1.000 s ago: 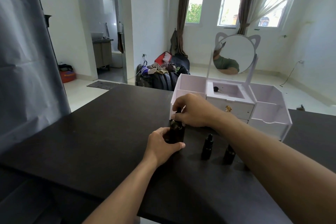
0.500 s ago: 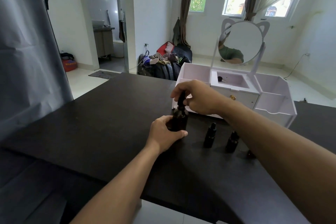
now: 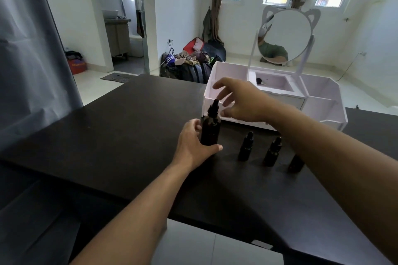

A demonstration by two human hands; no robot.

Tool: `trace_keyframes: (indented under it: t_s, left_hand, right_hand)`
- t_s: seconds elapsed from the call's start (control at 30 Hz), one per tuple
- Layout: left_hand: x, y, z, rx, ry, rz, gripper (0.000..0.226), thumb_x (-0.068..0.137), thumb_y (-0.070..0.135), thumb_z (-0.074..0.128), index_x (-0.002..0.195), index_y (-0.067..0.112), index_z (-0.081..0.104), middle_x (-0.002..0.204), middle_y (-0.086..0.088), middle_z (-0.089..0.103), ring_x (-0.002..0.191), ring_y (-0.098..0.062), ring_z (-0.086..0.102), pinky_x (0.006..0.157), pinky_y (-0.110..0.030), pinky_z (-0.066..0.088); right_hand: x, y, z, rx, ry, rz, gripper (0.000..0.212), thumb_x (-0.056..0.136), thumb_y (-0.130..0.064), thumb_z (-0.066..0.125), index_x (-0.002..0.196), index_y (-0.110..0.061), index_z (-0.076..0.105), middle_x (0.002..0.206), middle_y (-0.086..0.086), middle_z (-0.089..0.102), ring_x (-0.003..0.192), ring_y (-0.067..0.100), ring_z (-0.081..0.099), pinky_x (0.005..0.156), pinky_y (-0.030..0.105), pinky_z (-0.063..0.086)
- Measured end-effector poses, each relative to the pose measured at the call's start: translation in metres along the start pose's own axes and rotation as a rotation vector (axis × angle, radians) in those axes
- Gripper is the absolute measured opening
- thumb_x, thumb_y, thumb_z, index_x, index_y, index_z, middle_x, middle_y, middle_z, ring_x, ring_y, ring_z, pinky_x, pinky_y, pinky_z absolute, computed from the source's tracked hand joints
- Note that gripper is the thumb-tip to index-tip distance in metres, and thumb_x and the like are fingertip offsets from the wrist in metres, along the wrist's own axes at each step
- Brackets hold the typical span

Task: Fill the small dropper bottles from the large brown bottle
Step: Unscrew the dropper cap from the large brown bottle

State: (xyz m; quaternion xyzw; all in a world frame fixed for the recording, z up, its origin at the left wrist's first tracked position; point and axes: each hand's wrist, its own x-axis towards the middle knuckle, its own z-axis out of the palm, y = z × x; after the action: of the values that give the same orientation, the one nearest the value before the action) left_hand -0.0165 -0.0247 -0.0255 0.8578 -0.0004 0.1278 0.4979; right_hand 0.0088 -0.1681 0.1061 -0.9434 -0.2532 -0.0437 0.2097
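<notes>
Brown glass, tall and round, forms the large bottle (image 3: 211, 130) standing upright just left of the frame's centre on the dark matt table (image 3: 120, 135), its black dropper cap (image 3: 214, 108) still in place. The left hand (image 3: 195, 144) grips the bottle's body from the left, thumb curled across the front near its base. The right hand (image 3: 243, 101) hovers just right of the cap with fingers spread and loosely bent, holding nothing and apart from the cap. To the right of the large bottle, three small dark dropper bottles (image 3: 246, 146) stand in a row toward the right forearm, the last partly hidden behind it. Behind them, at centre right, sits a white compartmented organiser box (image 3: 323, 101) with a round cat-eared mirror (image 3: 287, 35) rising into the upper right.
</notes>
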Motion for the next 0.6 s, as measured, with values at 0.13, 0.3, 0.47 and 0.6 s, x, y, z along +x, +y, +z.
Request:
trace_keyframes:
  t_s: [0.13,0.3,0.47,0.6]
  left_hand:
    - [-0.004,-0.003,0.003,-0.019,0.076,-0.038,0.066,0.067,0.016,0.082,0.112,0.018,0.034,0.112,-0.004,0.045,0.103,-0.019,0.051,0.087,-0.032,0.049]
    - [-0.014,-0.002,0.0,-0.057,0.176,-0.04,0.036,0.071,0.007,0.066,0.095,0.015,0.041,0.09,-0.002,0.048,0.079,-0.017,0.049,0.064,-0.028,0.043]
    - [-0.02,0.0,-0.001,-0.053,0.129,0.067,0.018,0.074,0.008,0.066,0.065,0.008,0.05,0.059,-0.002,0.051,0.055,-0.016,0.047,0.054,-0.036,0.044]
    - [-0.023,-0.001,0.002,0.007,-0.038,0.132,0.02,0.076,0.02,0.077,0.064,0.013,0.062,0.06,0.0,0.062,0.055,-0.011,0.056,0.055,-0.031,0.05]
  right_hand:
    - [-0.015,0.015,-0.007,-0.279,-0.107,0.111,0.042,0.076,-0.018,0.08,0.115,-0.013,0.064,0.106,0.001,0.069,0.096,0.021,0.063,0.087,0.034,0.052]
    - [-0.027,0.028,0.0,-0.329,-0.182,0.171,0.031,0.073,-0.024,0.082,0.101,-0.015,0.071,0.099,0.0,0.07,0.089,0.02,0.061,0.083,0.029,0.05]
    - [-0.03,0.03,0.005,-0.299,-0.212,0.185,0.033,0.073,-0.019,0.083,0.103,-0.017,0.071,0.096,-0.002,0.068,0.092,0.021,0.064,0.086,0.031,0.052]
    - [-0.033,0.03,0.005,-0.276,-0.233,0.197,0.024,0.076,-0.01,0.08,0.096,-0.019,0.071,0.092,-0.002,0.069,0.08,0.016,0.068,0.077,0.029,0.055]
